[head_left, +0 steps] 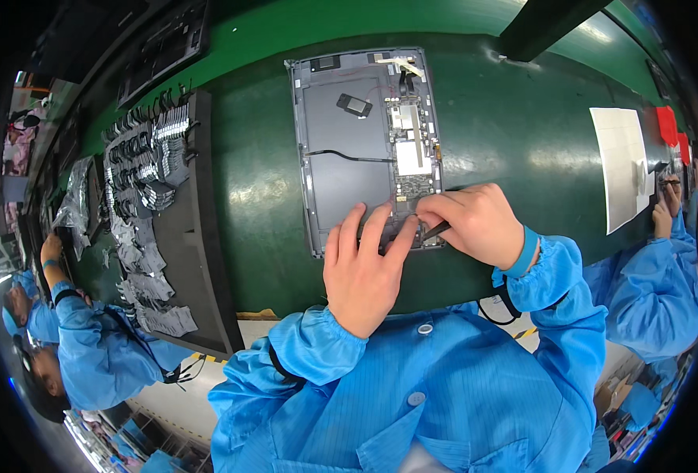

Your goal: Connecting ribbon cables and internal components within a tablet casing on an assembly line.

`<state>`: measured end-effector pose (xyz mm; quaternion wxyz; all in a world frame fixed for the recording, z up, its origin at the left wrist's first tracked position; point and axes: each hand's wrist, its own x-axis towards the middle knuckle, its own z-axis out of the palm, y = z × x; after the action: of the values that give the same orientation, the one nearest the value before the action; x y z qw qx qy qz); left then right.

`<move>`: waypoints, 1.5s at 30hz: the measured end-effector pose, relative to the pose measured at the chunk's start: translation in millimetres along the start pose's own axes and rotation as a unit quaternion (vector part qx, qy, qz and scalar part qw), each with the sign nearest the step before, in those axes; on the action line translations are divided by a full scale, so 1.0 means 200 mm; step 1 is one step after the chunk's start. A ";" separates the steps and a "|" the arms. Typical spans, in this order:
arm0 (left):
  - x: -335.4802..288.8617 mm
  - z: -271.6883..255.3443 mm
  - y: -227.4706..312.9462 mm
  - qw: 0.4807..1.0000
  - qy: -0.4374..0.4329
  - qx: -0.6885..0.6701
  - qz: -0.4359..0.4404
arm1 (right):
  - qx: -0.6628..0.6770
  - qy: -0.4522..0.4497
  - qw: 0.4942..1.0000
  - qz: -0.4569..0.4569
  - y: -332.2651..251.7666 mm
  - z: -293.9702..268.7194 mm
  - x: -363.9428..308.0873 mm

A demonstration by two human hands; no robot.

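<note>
A grey tablet-like device housing [341, 189] lies open in front of me, with a circuit board [413, 154] along its right side. My left hand [364, 268] rests on the near part of the housing, fingers stretched out and apart, the index fingertip beside the board's near end. Pinched in my right hand [483, 225] is a slim black tool [435, 231], pointing down at the near right corner of the housing. Its tip is partly hidden by my fingers. A black cable [349, 157] crosses the housing to the board, and a small black-and-silver part [354, 105] lies loose on it.
To the left, a dark tray [207, 260] holds several rows of cable-like parts [148, 158]. A white sheet [621, 169] lies on the right of the green table [514, 150], near red items [667, 126]. Co-workers in blue sit on both sides. A dark post [542, 30] stands behind.
</note>
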<state>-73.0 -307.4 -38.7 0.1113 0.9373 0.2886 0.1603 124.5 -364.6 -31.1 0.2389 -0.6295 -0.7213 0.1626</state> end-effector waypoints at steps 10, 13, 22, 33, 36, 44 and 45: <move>0.00 -0.01 -0.01 0.999 -0.025 -0.020 -0.002 | 0.068 0.058 0.994 0.061 0.01 0.02 -0.05; 0.01 -0.01 0.00 0.999 -0.036 -0.014 -0.005 | 0.046 0.074 0.995 0.038 0.02 0.04 -0.04; 0.00 0.03 0.01 1.000 0.002 0.008 0.001 | 0.058 0.066 0.995 0.055 0.00 0.03 -0.01; 0.05 0.00 0.01 0.996 -0.008 -0.088 -0.007 | 0.199 0.117 0.940 0.253 0.01 -0.03 -0.13; 0.08 0.01 0.01 0.998 -0.015 -0.061 0.020 | 0.205 0.136 0.937 0.250 0.00 -0.03 -0.15; 0.08 -0.01 0.01 0.998 -0.052 -0.045 0.010 | 0.191 0.123 0.949 0.220 0.02 -0.06 -0.16; 0.08 -0.02 0.01 0.998 -0.050 -0.043 0.007 | 0.192 0.122 0.948 0.221 0.02 -0.06 -0.16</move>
<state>-61.0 -300.0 -31.5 0.1645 0.9406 0.2691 0.1258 138.0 -395.5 -27.9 0.3996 -0.7301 -0.4848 0.2690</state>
